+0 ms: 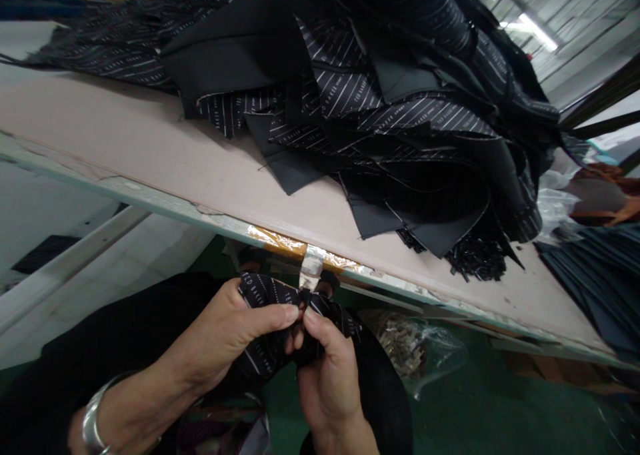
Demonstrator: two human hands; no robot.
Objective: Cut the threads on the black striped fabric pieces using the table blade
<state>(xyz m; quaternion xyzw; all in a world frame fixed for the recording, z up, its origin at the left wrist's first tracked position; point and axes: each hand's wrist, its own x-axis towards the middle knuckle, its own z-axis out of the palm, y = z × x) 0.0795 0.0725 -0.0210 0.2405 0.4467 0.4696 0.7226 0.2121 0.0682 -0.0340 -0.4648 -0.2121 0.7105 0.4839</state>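
My left hand (pixel 227 331) is closed on a black fabric piece (pixel 270 291) printed with white stripes and lettering, its thumb pressed along the top. My right hand (pixel 330 368) pinches the same fabric just to the right, its thumb tip close to the left one. Between the thumbs, a narrow dark part of the piece lies against the lower end of a tape-wrapped fixture (pixel 313 265) that sticks out from the table edge. What exactly the fingertips grip there is too small to make out. The fabric hangs down below my hands.
A large heap of black printed fabric pieces (pixel 345 95) covers the back of the table (pixel 150 141). Small black bits (pixel 477 258) lie in a pile at its front right. Dark folded material (pixel 595 288) lies at the right. Under the table is a clear plastic bag (pixel 445 355) of small metallic-looking pieces.
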